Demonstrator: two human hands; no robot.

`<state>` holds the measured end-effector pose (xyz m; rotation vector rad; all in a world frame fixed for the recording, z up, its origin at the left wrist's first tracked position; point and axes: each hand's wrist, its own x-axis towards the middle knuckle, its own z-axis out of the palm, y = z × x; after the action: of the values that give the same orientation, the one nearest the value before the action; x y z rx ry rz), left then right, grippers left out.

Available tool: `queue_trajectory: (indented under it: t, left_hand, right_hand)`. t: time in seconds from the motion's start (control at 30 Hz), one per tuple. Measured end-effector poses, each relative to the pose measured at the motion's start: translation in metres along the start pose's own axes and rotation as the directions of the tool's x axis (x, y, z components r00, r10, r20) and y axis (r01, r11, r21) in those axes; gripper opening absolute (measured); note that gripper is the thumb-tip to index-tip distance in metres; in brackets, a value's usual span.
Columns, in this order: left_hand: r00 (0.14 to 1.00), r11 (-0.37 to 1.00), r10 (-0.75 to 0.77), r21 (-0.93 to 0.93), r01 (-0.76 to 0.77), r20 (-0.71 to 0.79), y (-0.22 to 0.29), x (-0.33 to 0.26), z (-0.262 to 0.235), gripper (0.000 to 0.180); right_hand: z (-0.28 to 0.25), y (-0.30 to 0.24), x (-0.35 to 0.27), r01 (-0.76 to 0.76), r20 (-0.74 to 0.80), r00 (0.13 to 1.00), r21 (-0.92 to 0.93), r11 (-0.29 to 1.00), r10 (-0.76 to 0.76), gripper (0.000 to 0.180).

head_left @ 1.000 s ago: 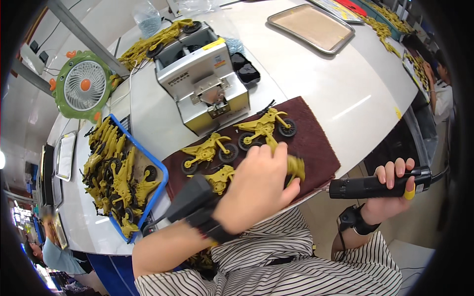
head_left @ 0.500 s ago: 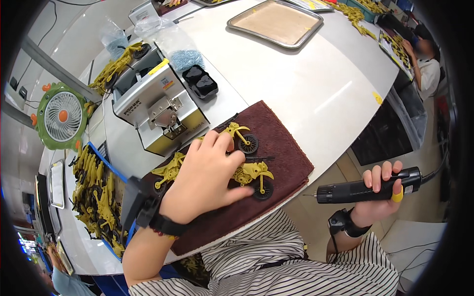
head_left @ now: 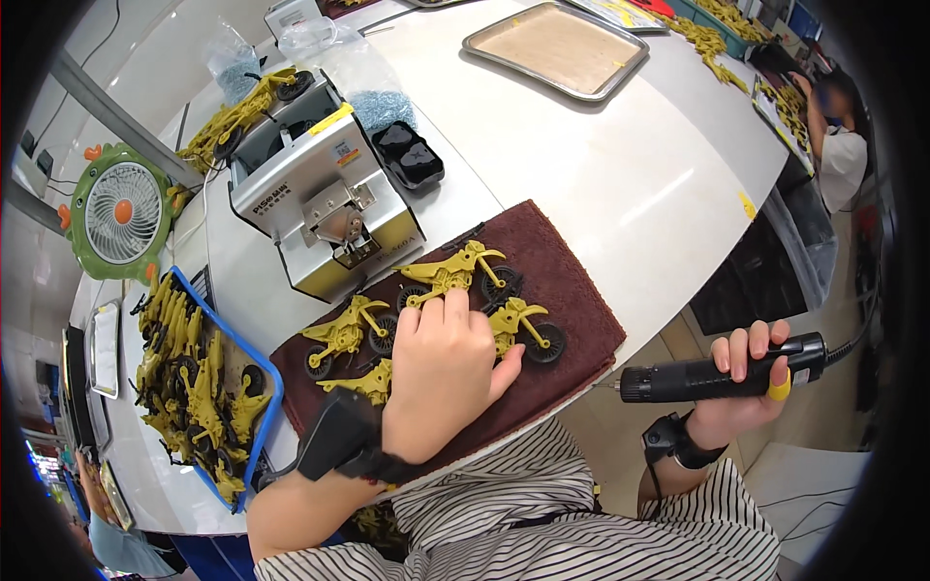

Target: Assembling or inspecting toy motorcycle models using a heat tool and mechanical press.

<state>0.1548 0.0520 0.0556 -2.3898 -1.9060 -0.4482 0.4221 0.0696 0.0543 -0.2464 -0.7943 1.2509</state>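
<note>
White tabletop [head_left: 620, 184] curves away under bright light, and right at its near edge lies a dark brown cloth mat [head_left: 572, 290] with yellow toy motorbikes on it. Count them: four on the mat. One lies at the far edge [head_left: 455, 273], one to the left [head_left: 344, 332], one to the right [head_left: 528, 327] with its two black wheels plainly showing, and a fourth [head_left: 363, 382] sits half hidden under the left hand. Each is a slim yellow plastic frame with black tyres, lying on its side.

Left hand [head_left: 441, 373] is flat and spread, palm down, pressing over the middle of the mat; fingertips reach the far motorbike, thumb touches the right one. It is not closed around anything. A black band with a dark block sits on that wrist.

Right hand [head_left: 741, 382] is off the tabletop's edge, closed tight around one black electric screwdriver [head_left: 722, 373], held level with its tip pointing left toward the mat; a cord runs off to the right.

Behind the mat stands one silver box-shaped machine [head_left: 320, 208]. Left of it, one green desk fan [head_left: 121, 213]. One blue tray [head_left: 266, 387] at the left is heaped with yellow motorbike parts, too many to count. One steel tray [head_left: 557, 48] rests at the far side.
</note>
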Motion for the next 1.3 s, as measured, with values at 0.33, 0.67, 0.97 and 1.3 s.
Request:
queue_trajectory:
  t: [0.33, 0.67, 0.97, 1.3]
  left_hand:
    - [0.969, 0.973, 0.219, -0.1, -0.208, 0.116, -0.025, 0.016, 0.001, 0.055]
    - [0.997, 0.989, 0.055, -0.138, -0.046, 0.058, -0.016, -0.001, 0.004, 0.057]
    - [0.937, 0.976, -0.179, -0.064, 0.207, 0.3, -0.056, -0.056, -0.074, 0.084]
    - [0.953, 0.958, -0.26, -0.085, 0.275, 0.153, -0.049, -0.087, -0.024, 0.072]
  right_hand:
    - [0.013, 0.003, 0.002, 0.0, 0.009, 1.0, 0.016, 1.0, 0.0, 0.022]
    - [0.018, 0.004, 0.001, -0.022, 0.02, 1.0, -0.005, 1.0, 0.022, 0.022]
    - [0.014, -0.001, 0.002, 0.002, -0.019, 1.0, -0.015, 1.0, -0.002, 0.021]
    - [0.038, 0.015, 0.012, -0.048, 0.086, 0.995, 0.062, 0.997, 0.043, 0.02]
